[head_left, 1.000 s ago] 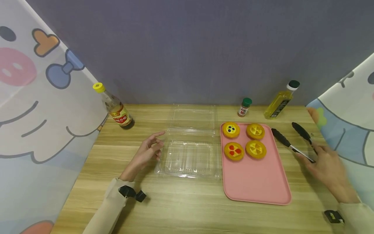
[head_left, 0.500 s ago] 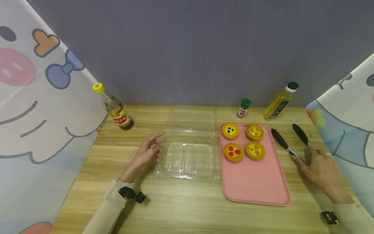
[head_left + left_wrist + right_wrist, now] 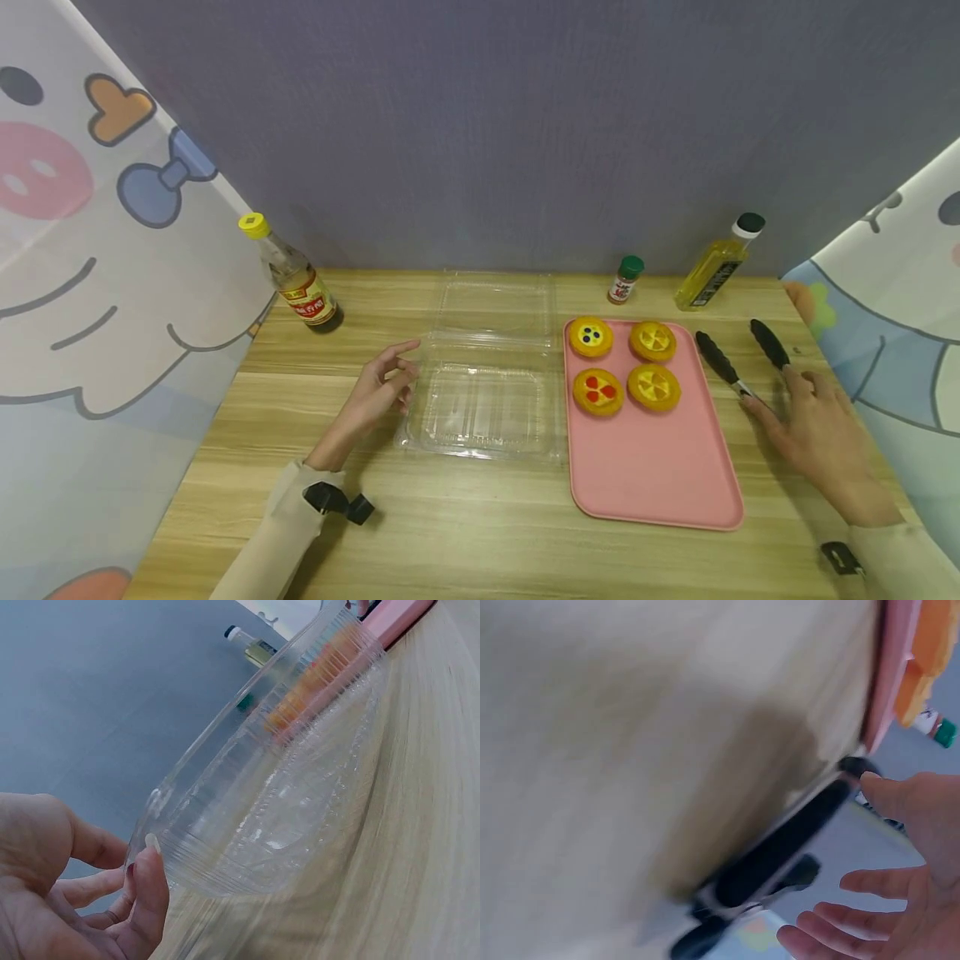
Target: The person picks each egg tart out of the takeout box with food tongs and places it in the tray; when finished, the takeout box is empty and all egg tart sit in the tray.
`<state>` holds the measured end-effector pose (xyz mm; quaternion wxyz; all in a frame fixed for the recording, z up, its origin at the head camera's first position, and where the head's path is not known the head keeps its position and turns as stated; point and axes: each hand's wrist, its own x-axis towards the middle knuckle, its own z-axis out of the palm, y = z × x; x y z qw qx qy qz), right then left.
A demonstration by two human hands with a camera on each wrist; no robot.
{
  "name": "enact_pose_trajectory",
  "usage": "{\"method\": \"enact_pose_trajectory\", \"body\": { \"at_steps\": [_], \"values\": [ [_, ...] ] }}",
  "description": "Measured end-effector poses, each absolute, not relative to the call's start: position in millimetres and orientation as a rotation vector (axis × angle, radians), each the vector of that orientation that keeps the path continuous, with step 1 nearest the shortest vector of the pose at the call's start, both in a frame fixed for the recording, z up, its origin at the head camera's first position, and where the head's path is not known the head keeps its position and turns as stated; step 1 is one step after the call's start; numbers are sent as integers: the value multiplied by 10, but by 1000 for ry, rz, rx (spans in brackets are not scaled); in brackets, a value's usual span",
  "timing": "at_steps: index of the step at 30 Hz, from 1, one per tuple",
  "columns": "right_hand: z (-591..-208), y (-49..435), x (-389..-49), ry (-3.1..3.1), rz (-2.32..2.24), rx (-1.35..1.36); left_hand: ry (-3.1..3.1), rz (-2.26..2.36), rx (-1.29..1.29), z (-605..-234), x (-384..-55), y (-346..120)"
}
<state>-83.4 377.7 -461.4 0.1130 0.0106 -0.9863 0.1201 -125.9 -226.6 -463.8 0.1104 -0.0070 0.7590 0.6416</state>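
Note:
My left hand [image 3: 375, 387] holds the left edge of a clear plastic clamshell container [image 3: 483, 408], which lies unfolded with its lid toward the wall. In the left wrist view, thumb and fingertips [image 3: 152, 859] meet the see-through rim. At the right, my right hand [image 3: 817, 429] spans a pair of black-and-silver tongs [image 3: 718, 357], thumb along the left arm, fingers at the right arm. The tongs' heads are spread apart and point toward the wall; the hand hides their rear part. The right wrist view shows the thumb [image 3: 885, 795] overlapping one black arm.
A pink tray [image 3: 652, 467] between container and tongs bears several tarts, including a red-topped tart [image 3: 597, 392]. Behind stand a green-capped spice jar [image 3: 625, 279] and an oil bottle [image 3: 716, 267]. A yellow-capped bottle of dark sauce [image 3: 300, 287] stands at the back left.
My right hand has moved left and slightly forward along the tongs, nearer their heads. The left hand stays at the container's edge.

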Motion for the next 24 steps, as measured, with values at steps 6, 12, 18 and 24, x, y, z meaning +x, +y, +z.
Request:
{"method": "enact_pose_trajectory", "body": {
  "at_steps": [6, 12, 18, 24],
  "values": [
    [-4445, 3518, -866, -2825, 292, 158, 2225, 1885, -30, -4651, -1242, -2276],
    [-4279, 3194, -971, -2724, 393, 333, 2235, 1889, -41, -4640, -1241, -2284],
    [-4152, 2797, -1053, -2690, 359, 491, 2397, 1840, -61, -4610, -1249, -2291],
    [-4099, 2443, -1051, -2686, 340, 659, 2839, 1599, 49, -4483, -1183, -2215]
  ]
}}
